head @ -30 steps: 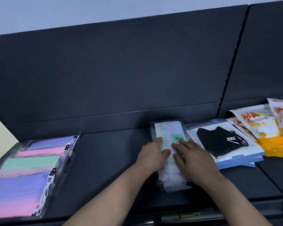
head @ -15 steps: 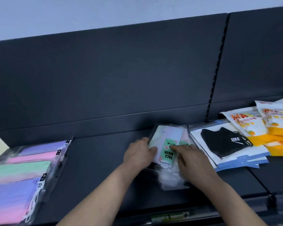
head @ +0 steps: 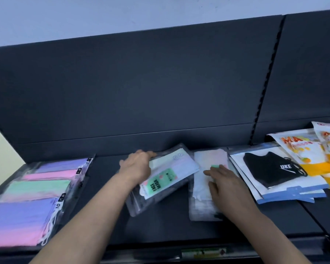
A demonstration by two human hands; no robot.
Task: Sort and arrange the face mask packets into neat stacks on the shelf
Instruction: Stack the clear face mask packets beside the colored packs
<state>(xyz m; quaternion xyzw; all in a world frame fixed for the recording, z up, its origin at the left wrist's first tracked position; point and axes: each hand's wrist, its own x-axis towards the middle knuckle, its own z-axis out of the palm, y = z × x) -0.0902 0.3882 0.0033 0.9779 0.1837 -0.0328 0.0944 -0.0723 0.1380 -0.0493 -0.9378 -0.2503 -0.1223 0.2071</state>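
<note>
Glossy rectangular packet [head: 166,178]; matte shelf [head: 170,229]

The green label [head: 160,182] on the clear packet [head: 171,164] held in the left grip [head: 136,168] reads "FACE MASK". Right of the right grip [head: 224,181], the black mask [head: 271,168] carries "UKE" in white. Farther right, the orange packet [head: 297,147] shows "MA". Left of the left grip, the pastel packet [head: 17,221] is marked "10".

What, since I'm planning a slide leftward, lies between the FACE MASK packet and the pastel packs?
Nothing visible: only bare shelf separates the FACE MASK packet, gripped by the left hand, from the pastel packs.
</note>
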